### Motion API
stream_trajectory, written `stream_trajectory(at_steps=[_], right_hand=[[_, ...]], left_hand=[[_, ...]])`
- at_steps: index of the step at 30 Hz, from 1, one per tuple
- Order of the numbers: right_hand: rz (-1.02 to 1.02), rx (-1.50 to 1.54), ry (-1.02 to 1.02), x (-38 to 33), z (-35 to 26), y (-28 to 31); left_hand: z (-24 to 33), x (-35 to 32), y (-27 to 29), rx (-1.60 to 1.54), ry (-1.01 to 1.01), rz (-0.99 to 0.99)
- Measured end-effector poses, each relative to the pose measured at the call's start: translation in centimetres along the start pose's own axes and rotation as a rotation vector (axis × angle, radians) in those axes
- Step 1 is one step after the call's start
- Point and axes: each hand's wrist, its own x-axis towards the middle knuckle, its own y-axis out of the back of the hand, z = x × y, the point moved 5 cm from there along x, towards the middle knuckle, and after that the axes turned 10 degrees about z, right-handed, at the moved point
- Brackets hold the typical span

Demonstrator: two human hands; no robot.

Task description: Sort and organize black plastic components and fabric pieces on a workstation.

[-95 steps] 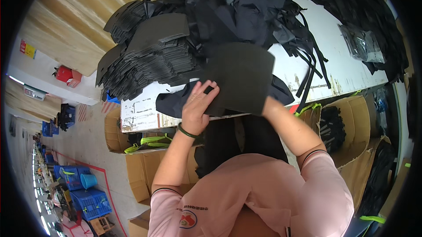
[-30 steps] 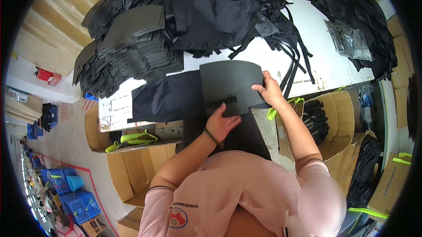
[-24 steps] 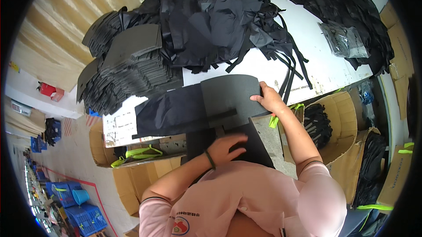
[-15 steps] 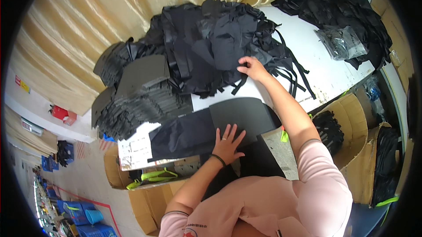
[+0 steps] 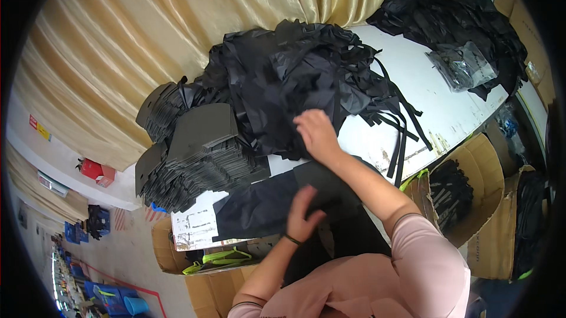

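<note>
On the white table, a black fabric piece [image 5: 253, 207] lies flat near the front edge, with a smooth dark grey panel [image 5: 336, 183] at its right end. My left hand [image 5: 302, 216] is raised over that piece, thumb apart from the fingers, blurred and with nothing visible in it. Against the front of a big heap of black fabric pieces [image 5: 265, 76] with dangling straps, my right hand [image 5: 317, 134] has its fingers bent to the left. Motion smears these fingers, and whether they hold cloth is unclear. Left of the heap stand stacks of dark grey panels [image 5: 203, 129].
More black fabric [image 5: 451, 14] and a clear plastic bag [image 5: 463, 65] lie at the table's far right. Cardboard boxes with black pieces [image 5: 471, 188] stand on the right. Below the table's front left edge is a box with bright green items [image 5: 227, 255]. Gold curtains [image 5: 177, 11] hang behind.
My left hand has lifted off the grey panel. My right hand has come nearer and to the left along the heap. The view has shifted slightly.
</note>
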Motion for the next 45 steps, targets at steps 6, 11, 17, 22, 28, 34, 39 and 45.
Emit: stream_trajectory(at_steps=[6,11,17,22,28,34,39,45], right_hand=[[-0.504,0.372,0.276,-8.0,-8.8,1.5],[-0.186,0.364,-0.255,-8.0,-5.9,4.6],[-0.184,1.005,-0.933,-6.2,-1.8,2.7],[-0.237,0.972,-0.746,-0.9,-0.5,5.3],[-0.557,0.673,-0.633,4.2,-2.0,9.1],[-0.826,0.589,-0.023,5.6,-9.1,7.8],[-0.780,0.431,0.029,5.9,-10.7,8.5],[-0.325,0.147,0.263,5.9,-13.6,13.1]], left_hand=[[-2.1,9.2,6.6,-0.438,0.443,0.260],[-3.9,8.0,5.5,-0.832,0.605,0.374],[2.1,7.5,5.9,-0.833,0.392,0.406],[1.6,5.5,10.1,-0.765,0.380,0.466],[0.5,5.0,18.8,0.143,0.304,0.429],[13.6,9.8,15.4,0.316,-0.297,0.205],[11.4,11.2,13.7,-0.160,0.020,-0.014],[11.3,11.6,15.0,-0.364,0.040,0.208]])
